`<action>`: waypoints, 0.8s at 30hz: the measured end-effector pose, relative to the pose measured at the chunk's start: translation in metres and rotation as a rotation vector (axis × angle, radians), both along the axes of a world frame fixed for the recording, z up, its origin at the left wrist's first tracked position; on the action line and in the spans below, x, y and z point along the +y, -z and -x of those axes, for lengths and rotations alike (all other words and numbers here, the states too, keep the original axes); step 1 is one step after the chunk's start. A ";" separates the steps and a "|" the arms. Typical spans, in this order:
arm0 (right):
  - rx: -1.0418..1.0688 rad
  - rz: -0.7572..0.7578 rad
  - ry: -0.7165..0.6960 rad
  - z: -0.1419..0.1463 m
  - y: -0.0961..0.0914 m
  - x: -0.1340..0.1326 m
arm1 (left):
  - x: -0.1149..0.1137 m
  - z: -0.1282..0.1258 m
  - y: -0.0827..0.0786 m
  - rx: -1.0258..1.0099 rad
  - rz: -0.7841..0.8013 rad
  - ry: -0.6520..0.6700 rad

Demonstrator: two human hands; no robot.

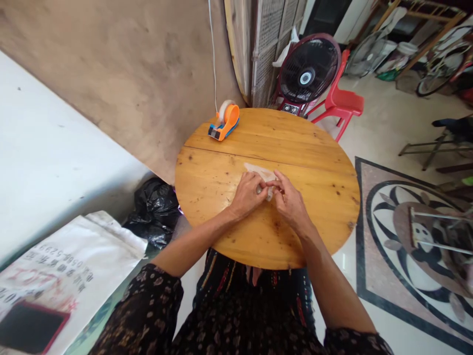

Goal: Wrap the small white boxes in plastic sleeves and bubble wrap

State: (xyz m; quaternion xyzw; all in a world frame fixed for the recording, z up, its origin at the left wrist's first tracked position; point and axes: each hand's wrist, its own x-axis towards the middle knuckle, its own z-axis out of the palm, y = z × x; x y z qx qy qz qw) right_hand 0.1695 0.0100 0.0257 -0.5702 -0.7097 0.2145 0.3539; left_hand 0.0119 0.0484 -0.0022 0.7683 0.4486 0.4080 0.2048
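Observation:
Both my hands meet at the middle of a round wooden table (314, 217). My left hand (247, 193) is curled, its fingers pinched on a small pale thing I cannot make out. My right hand (290, 199) pinches the same spot from the right, fingers pressed together. A thin clear plastic piece (260, 171), like a small bag or film, lies flat on the wood just beyond my fingertips and runs under them. An orange and blue tape dispenser (225, 121) with a roll of tape stands at the table's far left edge, well away from both hands.
A dark fan (308, 71) and a red plastic chair (342, 101) stand behind the table. A black plastic bag (155, 209) and a white printed sack (62, 276) lie on the floor at left. A white cord (213, 54) hangs down the wall.

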 end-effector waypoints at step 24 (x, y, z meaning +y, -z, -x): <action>-0.147 -0.161 0.021 -0.054 -0.007 0.126 | 0.006 0.002 0.004 0.016 -0.044 0.038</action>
